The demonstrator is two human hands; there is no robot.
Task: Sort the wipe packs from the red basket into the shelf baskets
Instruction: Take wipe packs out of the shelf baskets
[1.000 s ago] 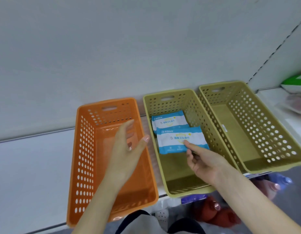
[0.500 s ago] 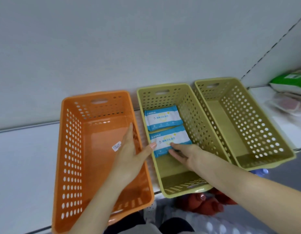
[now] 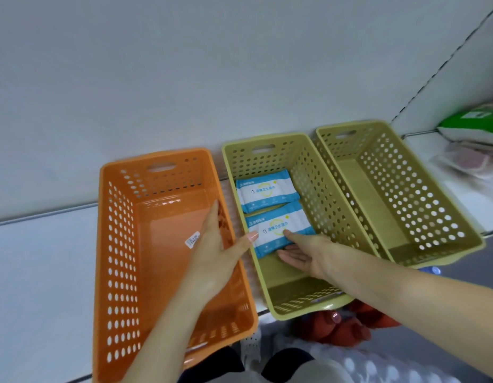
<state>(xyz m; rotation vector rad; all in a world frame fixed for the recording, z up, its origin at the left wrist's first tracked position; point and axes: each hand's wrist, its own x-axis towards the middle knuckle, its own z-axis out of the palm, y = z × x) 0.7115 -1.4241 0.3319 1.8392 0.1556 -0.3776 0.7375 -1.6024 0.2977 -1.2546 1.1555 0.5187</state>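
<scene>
Seen from my head camera, three perforated plastic baskets stand side by side on a white shelf (image 3: 41, 272). One is the orange perforated plastic basket (image 3: 121, 244) at the left. The other two are olive-yellow: the middle olive-yellow basket (image 3: 320, 194) and the right olive-yellow basket (image 3: 422, 205), whose rims touch at the back.

I count two flat white-and-blue wipe packs, both lying on the floor of the middle olive-yellow basket. The far wipe pack (image 3: 266, 190) lies towards the back wall. The near wipe pack (image 3: 275, 230) lies just in front of it, and their long edges meet.

One small white sticker label (image 3: 192, 240) lies on the floor of the orange basket.

My left hand (image 3: 215, 252) reaches in over the orange basket, its four fingers straight and pressed together along the inside of the right wall. The thumb is spread wide across the two rims. Its tip is at the left edge of the near wipe pack.

My right hand (image 3: 306, 250) lies inside the middle basket with the palm turned up. The thumb rests on top of the near wipe pack and the straight fingers lie under its front edge, so the pack is lightly pinched there. Both forearms enter from the lower edge of the view.

At the far right of the shelf lies one green packet (image 3: 472, 123), blurred. Below the shelf edge I see blurred red shapes (image 3: 344, 327), which I cannot identify.
</scene>
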